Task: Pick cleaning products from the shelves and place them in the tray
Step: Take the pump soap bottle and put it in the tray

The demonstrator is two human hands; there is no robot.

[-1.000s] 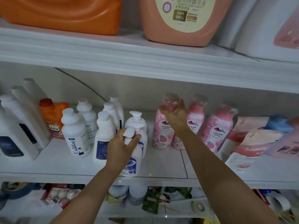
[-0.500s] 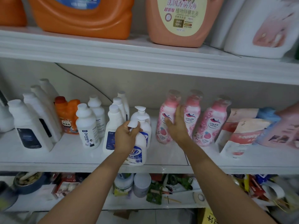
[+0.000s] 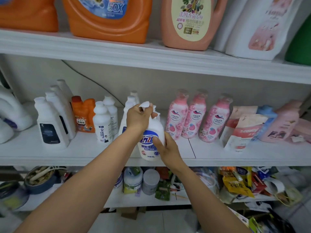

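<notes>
Middle shelf point(image 3: 84, 153), front edge. The white pump bottle point(image 3: 149, 149) is here, leaning a little, its base at or just over the lip. We cannot tell whether it rests on the shelf or has cleared it.

Left hand point(image 3: 138, 117): fingers curled round the neck just under the pump head point(image 3: 144, 105), which sticks out above the knuckles.

Right hand point(image 3: 168, 148): wrapped round the lower body, thumb laid flat across the blue label, fingers hidden behind.

Handling, as we judge it:
- The plastic body is stiff, smooth and probably a bit slick.
- It looks full enough to carry some weight low down.
- It is not fragile, but the pump is the weak point. A pull on the nozzle could depress it or loosen the collar.
- We would let the right hand carry the weight at the waist or base. The left hand should only steady the neck.
- We would keep it upright so nothing dribbles from the spout.

Neighbours: the pink bottles point(image 3: 193, 118) stand just beside on the right, and the small white bottles point(image 3: 102, 123) are close on the left. Either could be knocked if the bottle swings out wide.

The tray is not in view.
</notes>
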